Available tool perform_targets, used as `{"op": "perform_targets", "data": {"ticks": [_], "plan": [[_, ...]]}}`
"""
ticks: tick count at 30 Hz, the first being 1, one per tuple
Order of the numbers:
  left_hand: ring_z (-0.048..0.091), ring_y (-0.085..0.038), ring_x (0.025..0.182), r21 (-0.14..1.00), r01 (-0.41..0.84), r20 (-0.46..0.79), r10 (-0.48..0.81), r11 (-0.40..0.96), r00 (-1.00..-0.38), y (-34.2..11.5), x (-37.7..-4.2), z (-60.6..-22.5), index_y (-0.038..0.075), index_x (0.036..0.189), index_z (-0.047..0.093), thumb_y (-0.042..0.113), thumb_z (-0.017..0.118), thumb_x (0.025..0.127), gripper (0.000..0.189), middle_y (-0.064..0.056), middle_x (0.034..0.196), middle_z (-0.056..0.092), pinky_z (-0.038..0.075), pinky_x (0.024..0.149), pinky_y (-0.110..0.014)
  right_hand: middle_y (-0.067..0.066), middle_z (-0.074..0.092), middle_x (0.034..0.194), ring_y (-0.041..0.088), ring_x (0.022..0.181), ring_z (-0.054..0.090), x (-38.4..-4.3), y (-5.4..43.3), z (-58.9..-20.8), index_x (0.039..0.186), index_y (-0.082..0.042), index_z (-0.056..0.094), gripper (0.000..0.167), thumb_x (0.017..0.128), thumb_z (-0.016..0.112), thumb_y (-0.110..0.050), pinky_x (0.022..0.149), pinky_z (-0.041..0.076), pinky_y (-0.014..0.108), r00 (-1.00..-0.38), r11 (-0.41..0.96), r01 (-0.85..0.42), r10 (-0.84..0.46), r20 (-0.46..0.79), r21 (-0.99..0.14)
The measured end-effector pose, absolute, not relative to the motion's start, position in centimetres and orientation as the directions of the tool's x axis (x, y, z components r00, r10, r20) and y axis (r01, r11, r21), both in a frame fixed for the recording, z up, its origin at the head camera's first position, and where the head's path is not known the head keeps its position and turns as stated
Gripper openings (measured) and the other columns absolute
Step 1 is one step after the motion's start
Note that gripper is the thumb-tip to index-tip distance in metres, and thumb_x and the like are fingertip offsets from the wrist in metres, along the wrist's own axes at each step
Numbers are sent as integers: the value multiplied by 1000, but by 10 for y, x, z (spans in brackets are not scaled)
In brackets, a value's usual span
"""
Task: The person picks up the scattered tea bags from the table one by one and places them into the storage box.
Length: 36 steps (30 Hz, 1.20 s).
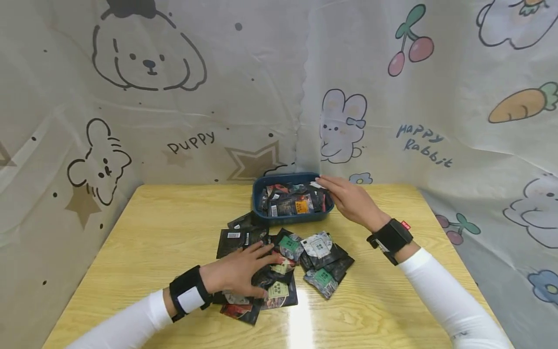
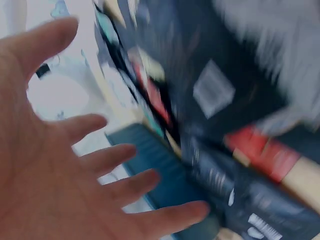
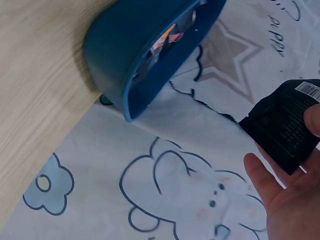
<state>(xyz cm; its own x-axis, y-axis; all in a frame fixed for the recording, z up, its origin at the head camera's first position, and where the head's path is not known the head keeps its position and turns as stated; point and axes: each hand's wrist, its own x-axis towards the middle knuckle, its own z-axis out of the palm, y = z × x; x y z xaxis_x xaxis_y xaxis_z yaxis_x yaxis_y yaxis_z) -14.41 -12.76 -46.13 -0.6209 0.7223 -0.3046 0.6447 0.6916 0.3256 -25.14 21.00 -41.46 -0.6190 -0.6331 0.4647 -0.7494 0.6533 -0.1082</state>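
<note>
My right hand [image 1: 350, 198] is over the right end of a dark blue plastic bin [image 1: 292, 220]. In the right wrist view it pinches a black foil packet [image 3: 285, 125], barcode side showing, between thumb and fingers. Several similar black packets [image 1: 285, 207] lie inside the bin. At the front left, my left hand [image 1: 237, 271] spreads its fingers above a loose pile of packets [image 1: 281, 291]. Its palm and straight fingers show in the left wrist view, with blurred packets [image 2: 212, 90] beyond them and nothing gripped.
More packets with green and white labels [image 1: 320, 247] overlap to the right of the left hand. The wood-grain table [image 1: 375, 291] ends at the back against a printed cloth [image 1: 244, 97], close behind the bin. A black strap [image 1: 392, 240] is around each wrist.
</note>
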Motion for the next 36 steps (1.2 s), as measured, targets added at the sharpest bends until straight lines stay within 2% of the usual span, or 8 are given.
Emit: {"op": "perform_targets", "data": {"ticks": [3, 10, 14, 17, 21, 24, 30, 36], "plan": [[14, -35, 147, 361, 631, -365, 726, 687, -582, -133, -130, -469, 31, 156, 23, 58, 67, 84, 89, -4, 162, 16, 31, 106, -64, 15, 51, 141, 35, 122, 53, -268, 206, -423, 143, -9, 51, 44, 99, 53, -6, 93, 49, 49, -648, 668, -735, -638, 417, -120], [28, -31, 143, 311, 708, -302, 773, 634, -559, -131, -114, -488, 24, 154, 31, 45, 59, 96, 68, -8, 159, 25, 38, 108, -48, 18, 53, 138, 36, 118, 56, -298, 192, -461, 142, -7, 51, 41, 101, 50, -7, 96, 47, 49, -707, 694, -699, -636, 310, -173], [25, -30, 144, 292, 736, -315, 788, 611, -529, -130, -111, -493, 26, 155, 30, 52, 62, 91, 76, -6, 160, 22, 33, 111, -49, 20, 48, 143, 36, 126, 50, -295, 185, -477, 144, -7, 48, 42, 103, 49, -20, 103, 42, 49, -744, 713, -668, -630, 222, -213], [20, -30, 146, 299, 740, -315, 795, 602, -519, -131, -108, -494, 26, 155, 29, 52, 65, 89, 80, -5, 161, 19, 30, 112, -51, 20, 49, 142, 35, 129, 48, -281, 179, -480, 143, -6, 49, 44, 102, 52, -23, 107, 38, 47, -723, 703, -687, -639, 262, -181], [24, -30, 145, 254, 769, -264, 807, 587, -529, -135, -108, -494, 21, 154, 31, 38, 55, 99, 62, -5, 160, 23, 31, 112, -47, 15, 56, 134, 30, 122, 53, -247, 164, -479, 136, -6, 57, 40, 99, 57, -21, 104, 42, 42, -607, 616, -781, -709, 360, -102], [28, -29, 143, 184, 808, -229, 824, 559, -518, -139, -109, -491, 16, 153, 33, 33, 47, 104, 55, -7, 158, 28, 33, 112, -43, 13, 54, 137, 27, 122, 54, -219, 150, -481, 136, -8, 57, 42, 99, 58, -28, 100, 46, 41, -545, 535, -836, -784, 297, -122], [29, -27, 143, 221, 774, -250, 801, 594, -544, -145, -112, -485, 12, 154, 32, 25, 48, 104, 54, -6, 158, 29, 33, 112, -40, 14, 29, 156, 32, 138, 37, -194, 130, -491, 153, -21, 34, 70, 94, 58, -51, 104, 41, 47, -613, 592, -764, -790, 0, -257], [41, -20, 137, 342, 693, -213, 771, 634, -600, -145, -112, -480, 14, 150, 40, 18, 48, 103, 48, -2, 152, 40, 41, 106, -37, 17, 38, 151, 31, 136, 41, -194, 128, -506, 150, -18, 40, 56, 101, 52, -40, 106, 40, 45, -624, 615, -740, -779, -62, -271]]}}
